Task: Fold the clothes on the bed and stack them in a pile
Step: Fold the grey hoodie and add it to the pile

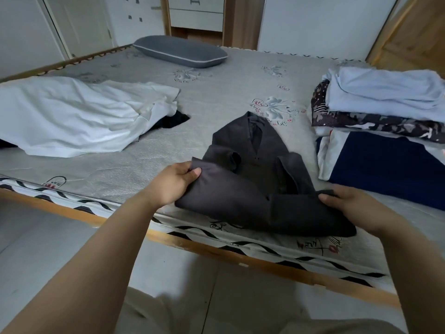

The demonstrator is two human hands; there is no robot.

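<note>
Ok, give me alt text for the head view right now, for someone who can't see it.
Both hands grip a dark grey shirt at the near edge of the bed: left hand on its left fold, right hand on its right corner. A folded pile sits to the right, loose white clothes to the left, a grey pillow beyond.
</note>
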